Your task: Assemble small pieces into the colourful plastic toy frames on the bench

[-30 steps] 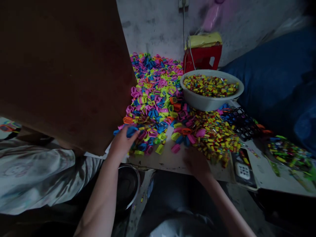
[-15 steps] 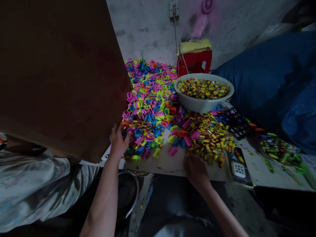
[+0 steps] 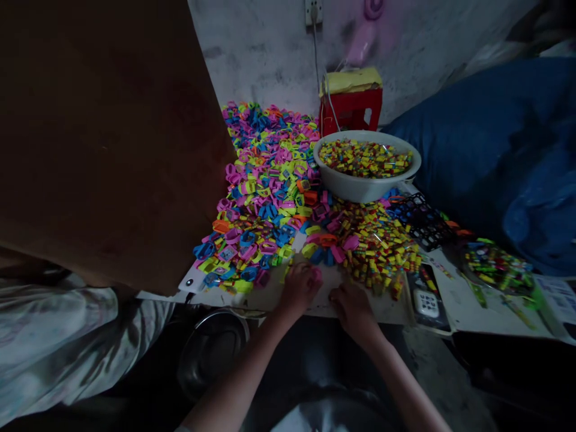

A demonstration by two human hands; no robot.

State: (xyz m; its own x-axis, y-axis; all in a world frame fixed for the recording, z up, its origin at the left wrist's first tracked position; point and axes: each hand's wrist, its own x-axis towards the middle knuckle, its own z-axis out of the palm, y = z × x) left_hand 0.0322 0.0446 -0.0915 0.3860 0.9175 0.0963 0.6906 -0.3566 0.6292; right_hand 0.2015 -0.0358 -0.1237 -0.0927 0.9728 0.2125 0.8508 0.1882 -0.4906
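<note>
My left hand point(image 3: 297, 289) is at the near middle of the table, its fingers closed on a pink plastic piece point(image 3: 317, 275) like a toy watch. Just right of it, my right hand point(image 3: 354, 307) has curled fingers at the table's front edge; whatever they hold is hidden. Beyond the right hand spreads a heap of small yellow-and-red pieces point(image 3: 382, 246). A large pile of pink, yellow, blue and orange watch-shaped plastic pieces point(image 3: 270, 186) covers the left and back. A few more coloured pieces point(image 3: 326, 241) lie between the two heaps.
A white basin point(image 3: 364, 189) full of yellow-and-red pieces stands behind, before a red stool point(image 3: 346, 111). A large cardboard box point(image 3: 103, 144) blocks the left. On the right are a black grid tray point(image 3: 418, 219), a phone-like object point(image 3: 426, 303), a filled dish point(image 3: 497, 267) and a blue bag point(image 3: 486, 144).
My left hand has moved right from the coloured pile's left edge to the middle and closed on the pink piece. My right hand stays near the front edge, fingers still curled.
</note>
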